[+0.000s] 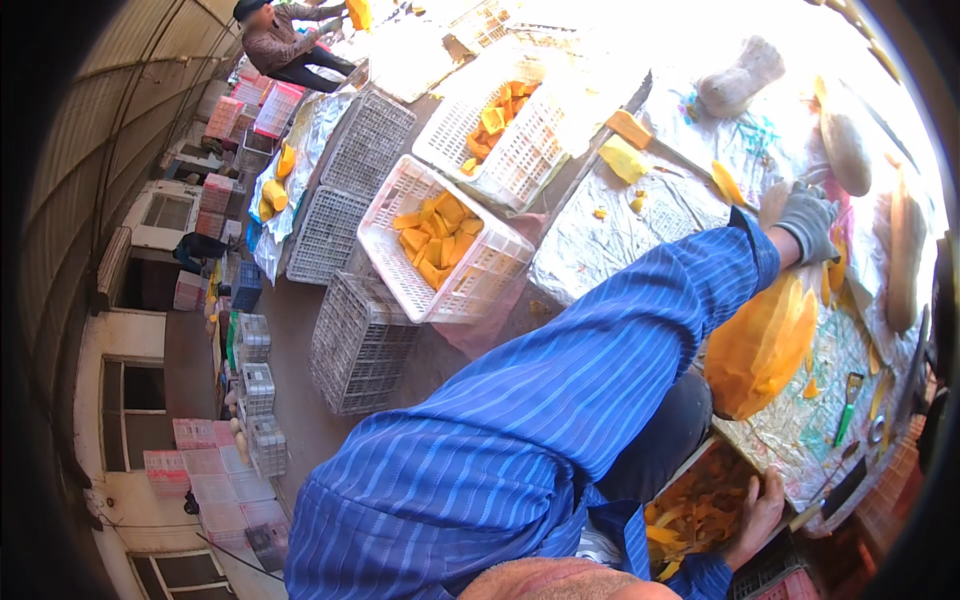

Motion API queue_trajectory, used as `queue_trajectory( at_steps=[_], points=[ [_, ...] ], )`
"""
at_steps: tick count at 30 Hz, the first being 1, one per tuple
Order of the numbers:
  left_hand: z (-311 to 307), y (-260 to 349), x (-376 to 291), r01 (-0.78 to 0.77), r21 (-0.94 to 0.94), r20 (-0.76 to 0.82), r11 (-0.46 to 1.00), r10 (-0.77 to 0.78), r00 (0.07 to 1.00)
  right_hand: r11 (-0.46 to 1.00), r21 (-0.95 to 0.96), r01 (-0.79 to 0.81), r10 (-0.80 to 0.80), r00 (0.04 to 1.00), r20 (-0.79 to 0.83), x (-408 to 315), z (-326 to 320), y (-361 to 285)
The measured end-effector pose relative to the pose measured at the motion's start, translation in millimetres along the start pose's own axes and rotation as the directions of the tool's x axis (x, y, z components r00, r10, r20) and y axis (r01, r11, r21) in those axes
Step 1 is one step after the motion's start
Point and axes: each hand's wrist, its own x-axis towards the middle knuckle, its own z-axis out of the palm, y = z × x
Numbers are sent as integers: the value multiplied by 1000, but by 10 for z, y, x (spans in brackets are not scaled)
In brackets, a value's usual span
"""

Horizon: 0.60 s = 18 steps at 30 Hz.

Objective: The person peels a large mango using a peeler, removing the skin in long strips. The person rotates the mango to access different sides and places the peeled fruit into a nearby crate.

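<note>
My left hand [806, 223], in a grey glove, grips the neck of a large squash [761, 352] lying at the near edge of the foil-covered table [637, 225]. The squash's bulb is peeled to bright orange flesh, and a tan unpeeled part shows beside the glove. My bare right hand [763, 514] is lower down, at the rim of a crate holding orange peelings [694, 495]. Its fingers are spread a little, and no tool shows in it. Near it lie a knife [844, 491] and a green-handled peeler [849, 409].
Unpeeled squashes [846, 150] lie across the table. Behind my left arm stand white crates [457, 285] of cut orange pieces and stacked grey crates [364, 345]. A person [281, 41] holds an orange piece at the far upper left; another [199, 247] bends by the wall.
</note>
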Motion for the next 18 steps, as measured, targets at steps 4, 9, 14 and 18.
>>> queue_trajectory(
  at_steps=[4, 9, 14, 18],
  points=[
    [280, -139, 53, 28, 78, -85, 997, -21, 996, 955, 2, 298, -272, 875, -400, 1200, 153, -503],
    [368, -164, 140, -23, 4, -22, 1000, 23, 999, 826, -166, 539, -563, 765, -313, 2029, 499, -633],
    [343, 88, 209, -32, 70, -20, 997, 34, 999, 851, -164, 499, -525, 806, -272, 1196, 846, -246],
    [336, -118, 26, 9, 95, -27, 995, -7, 1000, 847, -191, 496, -526, 834, -165, -5, 936, -593]
  ],
)
